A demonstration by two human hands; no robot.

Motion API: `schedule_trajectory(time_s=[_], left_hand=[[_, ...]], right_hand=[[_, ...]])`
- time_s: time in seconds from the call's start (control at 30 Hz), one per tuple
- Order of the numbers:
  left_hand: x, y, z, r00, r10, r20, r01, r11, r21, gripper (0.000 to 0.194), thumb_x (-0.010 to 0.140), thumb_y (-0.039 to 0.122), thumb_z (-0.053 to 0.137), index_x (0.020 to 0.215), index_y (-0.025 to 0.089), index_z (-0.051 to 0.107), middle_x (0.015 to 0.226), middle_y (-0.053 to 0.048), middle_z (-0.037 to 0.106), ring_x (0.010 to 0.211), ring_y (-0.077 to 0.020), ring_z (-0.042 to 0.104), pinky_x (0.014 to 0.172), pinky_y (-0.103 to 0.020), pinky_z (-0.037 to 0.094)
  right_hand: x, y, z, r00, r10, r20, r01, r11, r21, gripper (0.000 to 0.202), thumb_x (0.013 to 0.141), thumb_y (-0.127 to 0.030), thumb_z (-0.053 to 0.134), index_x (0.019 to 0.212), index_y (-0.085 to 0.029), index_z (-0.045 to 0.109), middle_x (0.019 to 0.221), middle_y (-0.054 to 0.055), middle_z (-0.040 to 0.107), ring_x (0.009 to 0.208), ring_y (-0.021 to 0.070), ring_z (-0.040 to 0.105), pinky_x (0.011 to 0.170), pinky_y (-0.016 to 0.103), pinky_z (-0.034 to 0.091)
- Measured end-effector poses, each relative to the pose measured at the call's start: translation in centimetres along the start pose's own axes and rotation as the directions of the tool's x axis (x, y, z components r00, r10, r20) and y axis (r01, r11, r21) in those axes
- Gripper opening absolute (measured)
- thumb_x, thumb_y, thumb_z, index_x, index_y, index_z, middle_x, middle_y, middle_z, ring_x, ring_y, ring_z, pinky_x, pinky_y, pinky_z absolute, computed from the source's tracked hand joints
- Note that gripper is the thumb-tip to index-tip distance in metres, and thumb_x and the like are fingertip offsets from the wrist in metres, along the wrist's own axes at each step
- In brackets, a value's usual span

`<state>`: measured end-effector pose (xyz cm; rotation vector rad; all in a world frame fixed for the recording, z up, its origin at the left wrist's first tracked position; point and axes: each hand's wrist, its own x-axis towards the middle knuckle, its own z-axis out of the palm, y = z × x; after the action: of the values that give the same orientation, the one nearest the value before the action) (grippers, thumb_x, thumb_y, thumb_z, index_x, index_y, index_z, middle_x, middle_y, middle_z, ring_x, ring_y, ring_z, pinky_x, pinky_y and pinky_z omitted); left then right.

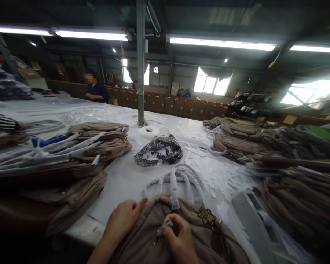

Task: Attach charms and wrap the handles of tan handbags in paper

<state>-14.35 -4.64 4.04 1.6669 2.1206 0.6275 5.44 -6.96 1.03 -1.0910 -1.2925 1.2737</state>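
Note:
A taupe fabric bag [154,212] with white-wrapped handles [173,185] lies before me at the table's near edge. My left hand [125,218] rests on the bag's left upper side, its thumb stretched out and its other fingers curled; anything beneath them is hidden. Over the bag's front, my right hand [178,233] pinches a small crumpled piece of whitish wrapping [167,223], beside a yellow-tipped zipper pull [156,239]. A dark gold flower-shaped charm [206,216] hangs near the top right of the bag.
Stacked taupe bags stand left [99,146] and right [244,139]. A patterned black-and-white cloth container [143,158], a white roll [149,131], paper strips [211,172] and a grey dispenser-like object [253,223] lie on the table. A post [140,73] rises beyond; people are at the left.

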Motion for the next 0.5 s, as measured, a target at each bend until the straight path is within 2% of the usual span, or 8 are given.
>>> schedule_trajectory(time_s=[0.1,0.2,0.33,0.5], left_hand=[[1.7,-0.3,0.9,0.987,0.076,0.139,-0.055,0.987,-0.152,0.053,0.079,0.059,0.044,0.046,0.019,0.052,0.045,0.000,0.053,0.053,-0.0181,0.055,0.050,-0.023,0.025],[2.5,-0.5,1.5,0.961,0.165,0.224,-0.092,0.947,-0.307,0.047,0.076,0.056,0.048,0.051,0.016,0.057,0.047,0.002,0.054,0.055,-0.0172,0.054,0.050,-0.022,0.028],[2.8,-0.3,1.4,0.964,0.161,0.214,-0.076,0.930,-0.360,0.034,0.073,0.044,0.051,0.067,0.014,0.065,0.061,0.001,0.063,0.065,-0.0184,0.058,0.056,-0.021,0.037],[3.1,0.4,1.5,0.957,0.160,0.241,-0.063,0.928,-0.368,0.040,0.074,0.046,0.049,0.062,0.012,0.065,0.057,0.000,0.062,0.063,-0.0196,0.057,0.055,-0.023,0.038]], right_hand=[[-0.1,0.2,0.1,0.999,-0.038,0.000,0.038,0.993,-0.108,0.016,0.072,-0.031,0.062,0.073,-0.015,0.059,0.061,-0.002,0.051,0.057,0.0123,0.047,0.056,0.022,0.039],[-0.1,0.0,0.2,0.998,-0.068,-0.008,0.066,0.987,-0.148,0.016,0.074,-0.032,0.060,0.073,-0.016,0.059,0.062,-0.001,0.052,0.058,0.0129,0.048,0.058,0.022,0.040],[-0.1,-0.5,0.2,0.996,-0.094,-0.001,0.092,0.981,-0.169,0.014,0.074,-0.030,0.059,0.072,-0.016,0.059,0.062,-0.001,0.052,0.058,0.0132,0.050,0.057,0.021,0.040],[-0.3,-1.4,0.1,0.998,-0.070,0.001,0.069,0.979,-0.190,0.011,0.076,-0.026,0.057,0.073,-0.015,0.058,0.063,-0.001,0.054,0.060,0.0128,0.051,0.057,0.020,0.039]])
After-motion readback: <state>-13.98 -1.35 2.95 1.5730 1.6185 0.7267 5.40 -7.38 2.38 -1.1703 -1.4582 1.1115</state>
